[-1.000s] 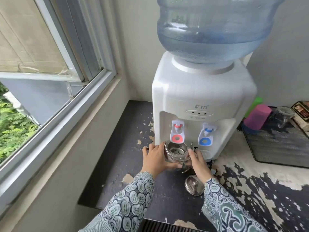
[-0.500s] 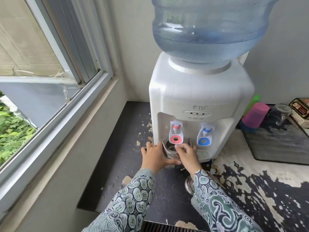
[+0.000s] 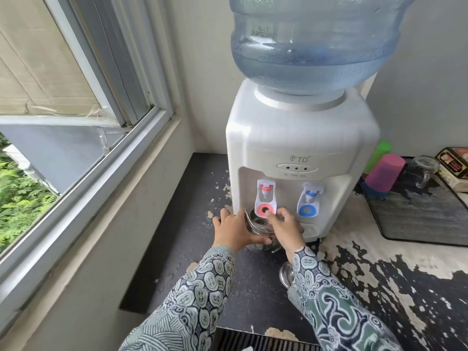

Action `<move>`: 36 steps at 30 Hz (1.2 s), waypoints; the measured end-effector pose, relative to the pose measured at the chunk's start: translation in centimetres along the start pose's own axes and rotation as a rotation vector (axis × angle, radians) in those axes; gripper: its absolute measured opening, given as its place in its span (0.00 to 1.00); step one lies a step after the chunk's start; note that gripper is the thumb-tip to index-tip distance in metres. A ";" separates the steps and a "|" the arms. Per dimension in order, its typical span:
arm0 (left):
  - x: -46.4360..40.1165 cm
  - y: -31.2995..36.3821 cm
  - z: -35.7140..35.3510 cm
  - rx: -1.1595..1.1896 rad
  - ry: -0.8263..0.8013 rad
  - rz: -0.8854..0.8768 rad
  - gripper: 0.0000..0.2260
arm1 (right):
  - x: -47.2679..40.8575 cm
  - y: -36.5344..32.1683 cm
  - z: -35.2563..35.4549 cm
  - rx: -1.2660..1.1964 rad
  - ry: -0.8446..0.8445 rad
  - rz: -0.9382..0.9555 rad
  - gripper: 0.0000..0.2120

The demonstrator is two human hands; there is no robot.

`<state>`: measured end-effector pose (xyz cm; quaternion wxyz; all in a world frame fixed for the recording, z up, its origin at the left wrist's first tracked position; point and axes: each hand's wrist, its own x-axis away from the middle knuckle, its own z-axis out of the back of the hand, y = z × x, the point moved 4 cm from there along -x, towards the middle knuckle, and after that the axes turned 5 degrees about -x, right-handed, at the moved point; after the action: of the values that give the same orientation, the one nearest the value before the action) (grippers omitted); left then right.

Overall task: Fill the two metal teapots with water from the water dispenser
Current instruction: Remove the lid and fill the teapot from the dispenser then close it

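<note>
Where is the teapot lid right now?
In the head view, the lid lies on the dark counter in front of the water dispenser, below the teapot, mostly hidden behind the right sleeve.

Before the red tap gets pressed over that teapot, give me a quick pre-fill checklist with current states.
1. Teapot under the red tap: ok, its open mouth sits just below the lever.
2. Lid off: ok, the lid lies on the counter, partly hidden behind the right sleeve.
3. Pot steadied: ok, the left hand grips its side.
4. Finger on lever: ok, the right hand touches the red paddle.
5. Water flowing: cannot tell, no stream visible.
6. Supply: ok, the water bottle holds water.
</note>
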<state>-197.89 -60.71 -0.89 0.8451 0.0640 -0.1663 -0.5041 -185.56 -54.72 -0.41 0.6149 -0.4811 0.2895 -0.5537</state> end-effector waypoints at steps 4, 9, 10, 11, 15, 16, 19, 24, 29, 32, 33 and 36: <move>0.2 0.2 0.3 -0.005 -0.006 -0.001 0.46 | 1.1 -1.1 0.7 0.029 0.104 0.103 0.12; 0.2 0.2 0.5 -0.009 -0.025 -0.006 0.46 | 1.5 -5.2 2.6 -0.107 0.032 0.258 0.16; 0.2 0.2 0.5 -0.007 -0.029 -0.005 0.46 | 1.5 -5.4 3.1 -0.175 0.028 0.290 0.17; 0.1 0.2 0.4 -0.006 -0.033 -0.003 0.46 | 1.6 -5.2 3.4 -0.240 0.025 0.289 0.18; -0.1 0.0 0.4 -0.003 -0.026 -0.001 0.45 | 1.9 -0.8 2.9 -0.128 -0.039 0.222 0.10; -0.1 0.0 0.4 -0.004 -0.020 -0.006 0.45 | 1.9 0.4 2.4 -0.052 -0.081 0.208 0.11; 0.0 0.0 0.4 -0.010 -0.015 -0.022 0.44 | 2.3 1.9 1.4 0.025 -0.188 0.211 0.20; -0.1 0.0 0.6 -0.018 -0.028 -0.029 0.46 | 2.0 2.2 1.6 0.015 -0.210 0.205 0.25; -0.5 -0.2 0.5 -0.044 -0.054 -0.028 0.48 | 1.9 2.3 1.9 0.012 -0.243 0.167 0.30; -0.9 -0.4 0.4 -0.052 -0.056 -0.032 0.48 | 2.0 2.1 2.0 0.055 -0.298 0.144 0.36; -0.9 -0.4 0.4 -0.050 -0.056 -0.036 0.48 | 2.1 2.0 2.0 0.071 -0.309 0.137 0.38; -1.1 -0.5 0.4 -0.061 -0.052 -0.044 0.47 | 2.2 1.9 2.0 0.117 -0.303 0.142 0.39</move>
<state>-198.88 -60.00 -0.88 0.8308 0.0287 -0.1711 -0.5289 -182.55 -56.38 -0.97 0.7163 -0.5007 0.1939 -0.4457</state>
